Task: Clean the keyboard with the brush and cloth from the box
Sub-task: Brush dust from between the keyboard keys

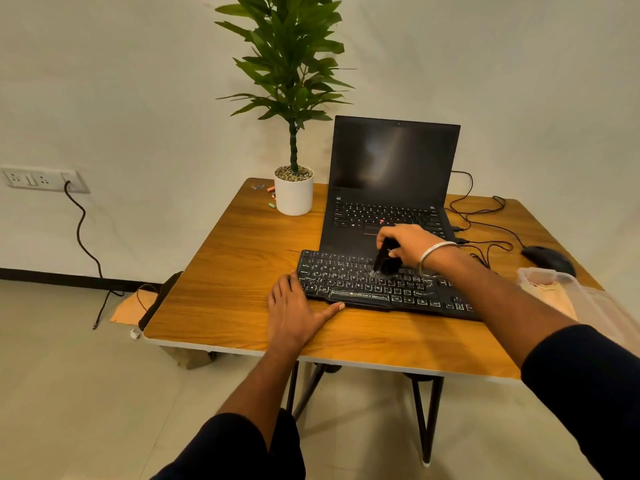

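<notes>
A black keyboard [349,282] lies on the wooden table [235,271] in front of an open laptop. My right hand [405,245] grips a black brush [385,261] with its bristles down on the keys near the keyboard's middle. My left hand [294,310] lies flat on the table against the keyboard's left front corner, fingers straight, thumb along its front edge. A clear plastic box [561,289] with a pale orange cloth [554,296] inside stands at the right, partly behind my right forearm.
The open black laptop [391,188] sits behind the keyboard. A white potted plant [293,194] stands at the back left, with small coloured bits beside it. A black mouse [549,259] and cables lie at the back right. A wall socket with a cord is at the left.
</notes>
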